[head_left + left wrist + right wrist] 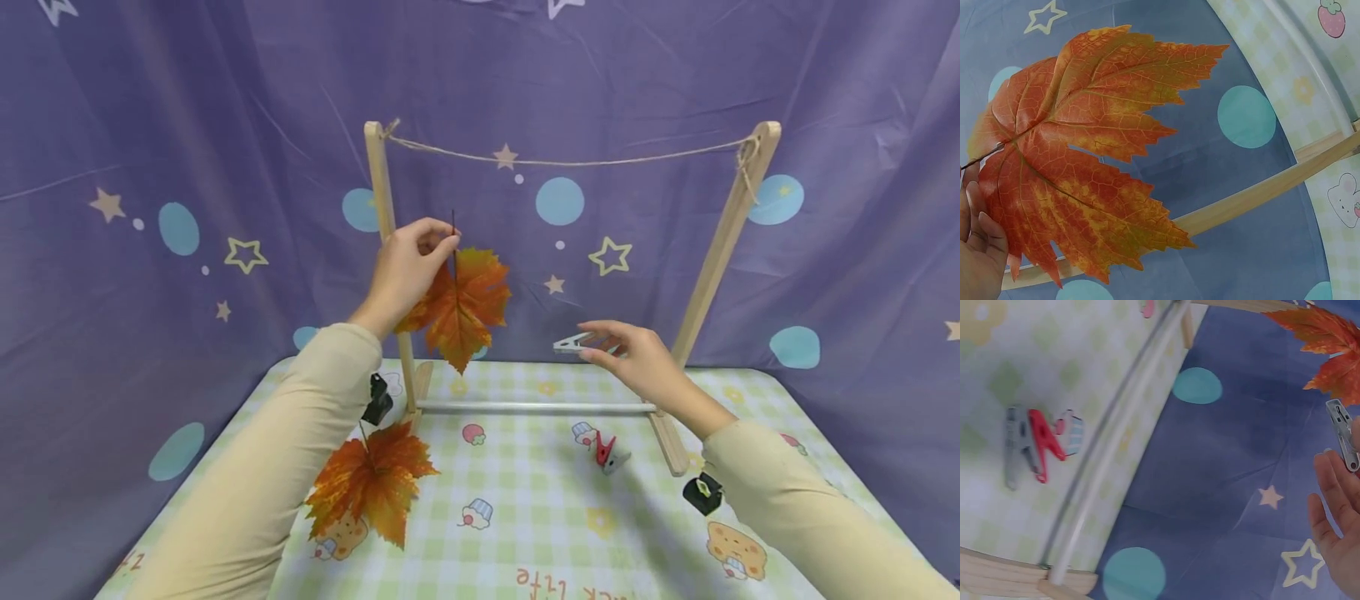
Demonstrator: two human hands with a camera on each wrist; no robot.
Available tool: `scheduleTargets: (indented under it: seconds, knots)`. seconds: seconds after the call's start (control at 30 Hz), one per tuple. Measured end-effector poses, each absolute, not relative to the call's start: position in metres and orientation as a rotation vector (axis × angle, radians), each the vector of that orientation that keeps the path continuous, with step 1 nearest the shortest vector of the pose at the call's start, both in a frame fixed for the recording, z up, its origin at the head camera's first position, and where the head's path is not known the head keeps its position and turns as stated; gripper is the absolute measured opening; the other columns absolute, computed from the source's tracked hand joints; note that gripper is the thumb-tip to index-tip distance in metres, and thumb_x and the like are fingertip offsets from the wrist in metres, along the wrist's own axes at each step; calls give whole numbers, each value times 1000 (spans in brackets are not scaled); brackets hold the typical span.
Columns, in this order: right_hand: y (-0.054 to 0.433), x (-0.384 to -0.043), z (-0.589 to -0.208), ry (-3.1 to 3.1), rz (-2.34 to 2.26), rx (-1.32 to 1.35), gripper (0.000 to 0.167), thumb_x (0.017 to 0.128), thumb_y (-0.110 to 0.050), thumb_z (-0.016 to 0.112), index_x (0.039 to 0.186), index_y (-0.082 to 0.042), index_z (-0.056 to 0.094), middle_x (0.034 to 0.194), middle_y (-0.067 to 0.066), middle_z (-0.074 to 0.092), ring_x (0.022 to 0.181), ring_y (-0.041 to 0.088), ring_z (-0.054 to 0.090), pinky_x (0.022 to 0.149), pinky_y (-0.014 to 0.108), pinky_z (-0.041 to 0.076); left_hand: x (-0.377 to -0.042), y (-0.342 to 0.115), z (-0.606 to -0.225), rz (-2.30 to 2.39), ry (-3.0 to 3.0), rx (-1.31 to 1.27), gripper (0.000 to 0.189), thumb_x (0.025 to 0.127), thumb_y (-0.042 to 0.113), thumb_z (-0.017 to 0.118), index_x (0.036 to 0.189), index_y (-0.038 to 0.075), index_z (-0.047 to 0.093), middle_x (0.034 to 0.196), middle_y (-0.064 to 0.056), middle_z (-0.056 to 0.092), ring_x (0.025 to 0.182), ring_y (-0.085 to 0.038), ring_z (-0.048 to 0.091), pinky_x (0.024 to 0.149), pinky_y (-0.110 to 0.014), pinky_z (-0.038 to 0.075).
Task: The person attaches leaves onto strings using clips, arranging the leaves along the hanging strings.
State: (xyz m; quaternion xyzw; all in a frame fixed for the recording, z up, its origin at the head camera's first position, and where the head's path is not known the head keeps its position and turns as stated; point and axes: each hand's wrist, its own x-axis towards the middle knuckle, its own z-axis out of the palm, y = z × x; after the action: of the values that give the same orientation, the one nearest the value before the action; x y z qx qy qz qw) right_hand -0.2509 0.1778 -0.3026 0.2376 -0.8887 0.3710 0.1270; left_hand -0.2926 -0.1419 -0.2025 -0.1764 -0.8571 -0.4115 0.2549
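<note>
My left hand pinches the dark stem of an orange maple leaf, which hangs below the fingers near the left post. In the left wrist view the same leaf spreads wide, with fingertips at its stem. Between thumb and fingers my right hand holds a pale grey clothespin, its nose pointing left toward the leaf. A twine line sags between two wooden posts above both hands, touched by neither. On the table lie a second orange leaf and a red clothespin against a grey one.
The wooden frame has a left post, a right post and a white crossbar low between them. A checked cloth covers the table. Behind hangs a purple curtain. Dark objects sit by both wrists.
</note>
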Motion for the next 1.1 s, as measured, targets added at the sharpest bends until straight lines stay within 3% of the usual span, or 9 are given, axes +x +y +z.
scheduleTargets:
  seconds: [0.57, 0.8, 1.07, 1.1]
  knots:
    - [154, -270, -254, -2524, 1045, 624, 36, 91, -32, 74, 123, -16, 71, 91, 2, 70, 77, 19, 63, 66, 37, 49, -297, -137, -194, -1107, -2301, -469, 22, 99, 26, 64, 113, 12, 72, 96, -5, 71, 89, -20, 62, 83, -38, 47]
    - [141, -277, -236, -2467, 1027, 674, 33, 92, -27, 73, 121, -12, 71, 87, 5, 71, 72, 20, 61, 61, 35, 45, -300, -135, -188, -1074, -2292, -456, 22, 99, 26, 64, 114, 13, 72, 96, -4, 71, 87, -19, 61, 80, -36, 47]
    - [123, -281, -225, -2389, 1026, 655, 34, 89, -27, 77, 119, -13, 73, 90, 4, 74, 74, 18, 67, 62, 37, 49, -302, -133, -189, -1065, -2301, -454, 22, 99, 26, 63, 115, 13, 72, 98, -3, 72, 89, -19, 62, 82, -36, 48]
    - [120, -282, -223, -2380, 1025, 645, 35, 88, -28, 77, 119, -14, 73, 89, 4, 74, 73, 19, 67, 72, 38, 52, -302, -134, -188, -1061, -2301, -449, 23, 99, 27, 63, 115, 13, 72, 98, -3, 72, 89, -19, 62, 83, -36, 48]
